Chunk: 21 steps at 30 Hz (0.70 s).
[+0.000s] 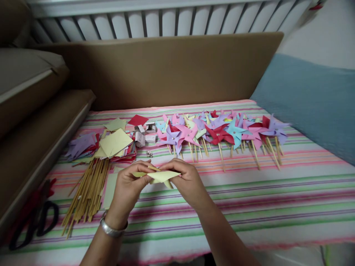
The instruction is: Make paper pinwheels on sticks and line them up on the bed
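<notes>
The person's two hands meet above the striped cloth [266, 229], with a pale yellow paper [163, 176] between them. The left hand [126, 183] pinches one side of it between thumb and fingers; the right hand [187, 181] grips the other side, its fingers closed on the edge. The paper is curled, with a flap hanging below, and a short wooden piece [154, 168] shows just behind its upper edge; whether the fingers press on that piece too cannot be told. A bracelet [113, 228] circles the left wrist.

Beyond the hands, to the right, lie many pinwheels [219, 135] in pink, purple, red and blue, their stems pointing toward the person. To the left of them stand small boxes [140, 139], with a little heap of pins [149, 153] just in front. Further left is a pile of coloured sheets [115, 143], a yellow one on top and a red square [138, 120] near it. Sticks [87, 192] lie in a bundle before the pile, and scissors [36, 220] rest left of the sticks. A brown board [172, 72] stands behind everything.
</notes>
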Motion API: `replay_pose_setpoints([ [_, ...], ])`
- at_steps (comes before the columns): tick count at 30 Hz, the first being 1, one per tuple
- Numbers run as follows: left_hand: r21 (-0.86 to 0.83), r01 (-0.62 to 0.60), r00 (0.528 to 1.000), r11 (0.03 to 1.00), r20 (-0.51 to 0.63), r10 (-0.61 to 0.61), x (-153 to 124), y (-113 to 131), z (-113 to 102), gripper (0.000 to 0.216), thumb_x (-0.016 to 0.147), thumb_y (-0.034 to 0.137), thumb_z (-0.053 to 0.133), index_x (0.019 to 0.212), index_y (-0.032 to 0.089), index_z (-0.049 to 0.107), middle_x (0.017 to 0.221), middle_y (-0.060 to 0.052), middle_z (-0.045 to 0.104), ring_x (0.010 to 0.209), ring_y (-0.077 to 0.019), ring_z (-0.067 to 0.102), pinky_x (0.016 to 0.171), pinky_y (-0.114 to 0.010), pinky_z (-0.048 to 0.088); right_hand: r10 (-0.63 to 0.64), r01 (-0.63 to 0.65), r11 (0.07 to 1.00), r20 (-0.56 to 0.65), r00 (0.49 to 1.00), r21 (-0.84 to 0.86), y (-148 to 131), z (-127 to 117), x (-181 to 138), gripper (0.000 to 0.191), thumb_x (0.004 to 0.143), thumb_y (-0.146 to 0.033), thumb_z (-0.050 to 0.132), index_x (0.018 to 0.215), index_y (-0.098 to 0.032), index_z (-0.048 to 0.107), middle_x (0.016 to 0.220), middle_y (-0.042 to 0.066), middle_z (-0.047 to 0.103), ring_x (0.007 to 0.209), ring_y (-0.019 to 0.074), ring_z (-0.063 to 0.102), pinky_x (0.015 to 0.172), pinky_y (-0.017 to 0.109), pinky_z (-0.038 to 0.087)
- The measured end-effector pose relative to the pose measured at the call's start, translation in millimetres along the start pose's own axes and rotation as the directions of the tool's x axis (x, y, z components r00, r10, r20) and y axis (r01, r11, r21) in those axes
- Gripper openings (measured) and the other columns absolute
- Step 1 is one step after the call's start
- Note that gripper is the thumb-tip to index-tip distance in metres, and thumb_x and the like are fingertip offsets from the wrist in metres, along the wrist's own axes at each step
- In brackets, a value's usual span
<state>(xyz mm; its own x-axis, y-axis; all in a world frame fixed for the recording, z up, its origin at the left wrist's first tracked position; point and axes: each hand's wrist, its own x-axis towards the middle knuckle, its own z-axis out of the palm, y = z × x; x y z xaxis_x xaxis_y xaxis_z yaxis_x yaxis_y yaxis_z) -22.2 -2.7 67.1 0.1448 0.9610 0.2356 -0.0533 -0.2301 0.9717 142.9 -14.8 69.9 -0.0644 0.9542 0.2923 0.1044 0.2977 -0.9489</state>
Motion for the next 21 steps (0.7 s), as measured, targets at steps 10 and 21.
replay_pose_setpoints([
  [10, -0.042, 0.035, 0.999, 0.998, -0.021, -0.036, -1.4, 1.3, -1.3, 0.005, 0.067, 0.015, 0.069, 0.065, 0.02, 0.069, 0.078, -0.002, 0.069, 0.085, -0.0177, 0.062, 0.1, -0.037, 0.036, 0.011, -0.011, 1.0, -0.001, 1.0, -0.014, -2.3, 2.8, 0.1, 0.027, 0.072, -0.004, 0.052, 0.08, -0.021, 0.072, 0.073, 0.001, 0.064, 0.071, 0.0132, 0.059, 0.061, 0.023, 0.043],
  [21, -0.015, 0.072, 0.993, 0.997, -0.095, -0.073, -0.8, -2.4, -4.2, 0.008, 0.06, 0.015, 0.072, 0.059, 0.02, 0.067, 0.073, -0.001, 0.068, 0.082, -0.0179, 0.062, 0.097, -0.038, 0.04, 0.019, -0.017, 0.998, -0.02, 1.0, 0.06, 0.2, 8.6, 1.0, 0.017, 0.074, -0.012, 0.057, 0.075, -0.02, 0.071, 0.069, 0.001, 0.063, 0.067, 0.0134, 0.058, 0.061, 0.023, 0.044],
])
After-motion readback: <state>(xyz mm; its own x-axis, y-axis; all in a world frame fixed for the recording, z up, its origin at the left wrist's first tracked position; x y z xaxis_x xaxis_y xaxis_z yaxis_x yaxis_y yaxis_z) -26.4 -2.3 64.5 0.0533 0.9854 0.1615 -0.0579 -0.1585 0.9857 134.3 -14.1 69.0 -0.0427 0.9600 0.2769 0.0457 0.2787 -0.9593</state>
